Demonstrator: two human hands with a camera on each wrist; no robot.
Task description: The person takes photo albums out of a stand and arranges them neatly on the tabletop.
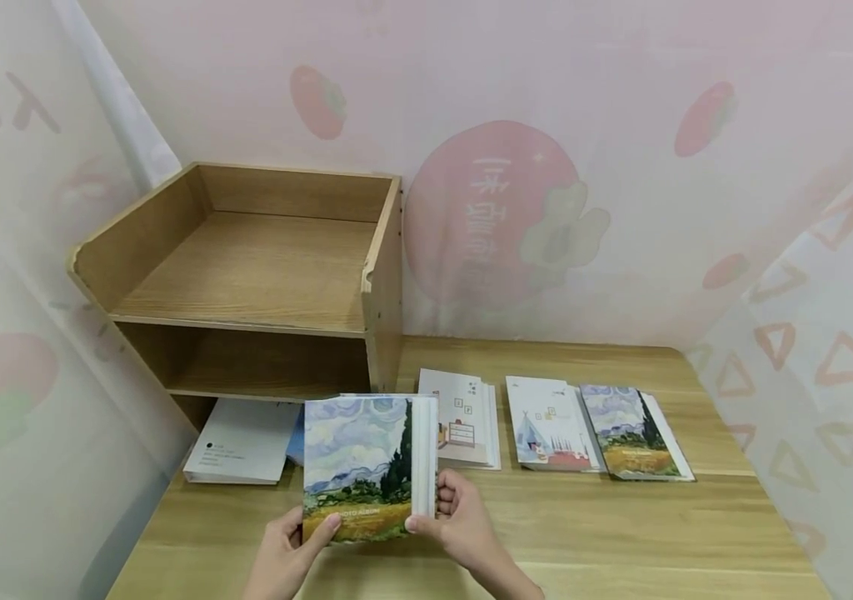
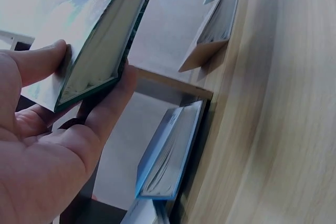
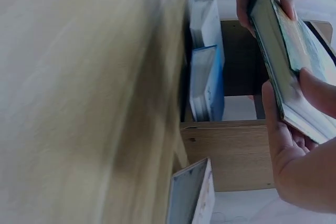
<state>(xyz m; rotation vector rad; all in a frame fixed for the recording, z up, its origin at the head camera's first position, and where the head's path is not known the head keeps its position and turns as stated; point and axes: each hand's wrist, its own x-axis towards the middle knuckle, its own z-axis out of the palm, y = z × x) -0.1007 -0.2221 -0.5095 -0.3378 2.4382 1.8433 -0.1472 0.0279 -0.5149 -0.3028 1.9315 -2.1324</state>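
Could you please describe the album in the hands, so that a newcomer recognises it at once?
Start at the wooden shelf unit. Before its right side, the left hand and right hand hold a photo album with a painted cypress landscape. Unlike its twin on the table, it is held.

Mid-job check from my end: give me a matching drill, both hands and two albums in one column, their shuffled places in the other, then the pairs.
1. Left hand
2. Blue album
3. Right hand
4. Tent album

A. At the bottom compartment of the shelf
B. Gripping the right side of the held album
C. Middle of the row on the table
D. Gripping the held album's lower left corner

Pairs: 1-D, 2-A, 3-B, 4-C
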